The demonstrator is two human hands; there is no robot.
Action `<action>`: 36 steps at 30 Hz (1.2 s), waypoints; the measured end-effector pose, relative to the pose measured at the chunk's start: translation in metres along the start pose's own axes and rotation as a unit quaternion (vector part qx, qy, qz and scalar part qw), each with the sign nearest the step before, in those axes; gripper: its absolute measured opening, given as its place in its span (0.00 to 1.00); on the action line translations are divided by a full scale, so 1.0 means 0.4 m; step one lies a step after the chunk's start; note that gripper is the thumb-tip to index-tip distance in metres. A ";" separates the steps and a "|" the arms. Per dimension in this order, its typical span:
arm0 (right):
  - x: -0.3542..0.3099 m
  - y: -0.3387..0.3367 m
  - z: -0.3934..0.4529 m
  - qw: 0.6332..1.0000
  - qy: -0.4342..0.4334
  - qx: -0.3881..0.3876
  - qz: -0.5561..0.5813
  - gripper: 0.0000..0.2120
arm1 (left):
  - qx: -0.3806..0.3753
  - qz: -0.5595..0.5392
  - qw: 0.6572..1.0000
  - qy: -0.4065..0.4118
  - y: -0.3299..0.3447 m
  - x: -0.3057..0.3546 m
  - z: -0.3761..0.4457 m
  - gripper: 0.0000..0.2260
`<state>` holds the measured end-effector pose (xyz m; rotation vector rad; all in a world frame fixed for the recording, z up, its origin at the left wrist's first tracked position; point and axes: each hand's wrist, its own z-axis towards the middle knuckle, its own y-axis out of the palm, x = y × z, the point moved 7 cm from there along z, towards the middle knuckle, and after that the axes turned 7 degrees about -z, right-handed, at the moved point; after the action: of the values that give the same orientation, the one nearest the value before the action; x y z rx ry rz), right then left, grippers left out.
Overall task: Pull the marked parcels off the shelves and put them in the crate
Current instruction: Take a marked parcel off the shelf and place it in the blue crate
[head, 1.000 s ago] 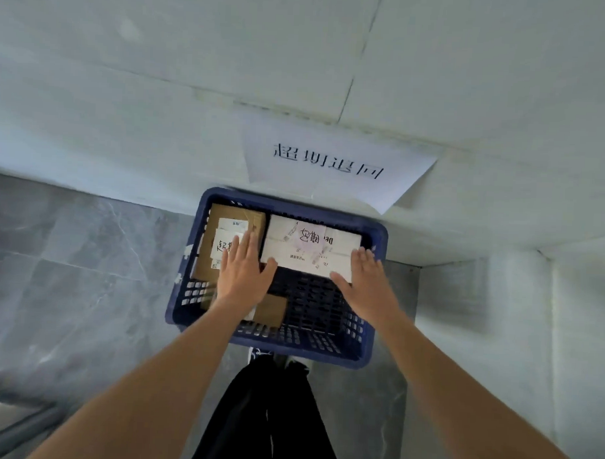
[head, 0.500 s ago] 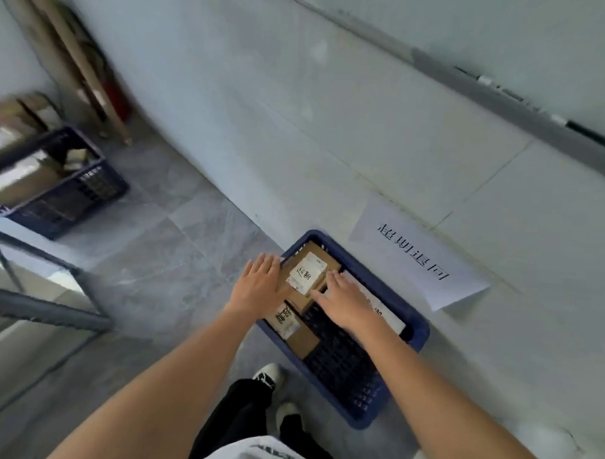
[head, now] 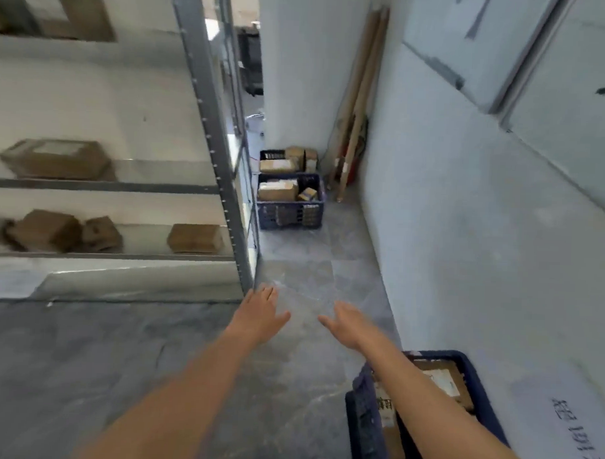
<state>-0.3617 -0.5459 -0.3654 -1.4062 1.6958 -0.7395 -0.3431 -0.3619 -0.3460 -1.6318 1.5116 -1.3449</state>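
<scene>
Between picks: left hand [head: 259, 313] and right hand [head: 346, 325] empty, fingers spread; next, reach brown cardboard parcels [head: 194, 238] on grey metal shelves [head: 208, 130], away from dark blue plastic crate [head: 366, 417].

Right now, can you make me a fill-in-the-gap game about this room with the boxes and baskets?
1. Both the left hand and the right hand are holding ____.
2. The crate under the right arm is colored ____.
3. The cardboard parcels on the left sit on a metal ____.
4. The long cardboard tubes lean in the ____ of the room.

Missing words: nothing; blue; shelf; corner
</scene>
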 end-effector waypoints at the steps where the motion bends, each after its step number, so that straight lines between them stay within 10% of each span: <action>1: -0.068 -0.003 0.017 1.000 -0.019 -0.004 -0.017 0.32 | 0.011 -0.011 1.000 -0.015 -0.027 -0.060 -0.023 0.31; 14: -0.774 0.143 0.136 0.985 -0.152 -0.051 -0.070 0.34 | 0.066 -0.061 0.971 -0.220 -0.090 -0.862 -0.329 0.34; 36: -1.007 0.128 0.838 0.967 0.032 -0.049 0.247 0.33 | -0.002 -0.194 0.970 -0.145 -0.232 -1.193 0.367 0.28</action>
<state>-0.0736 -0.1253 -0.4961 -0.9631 2.0464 -0.4264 -0.1129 0.0755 -0.4615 -2.1000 1.0627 -1.2213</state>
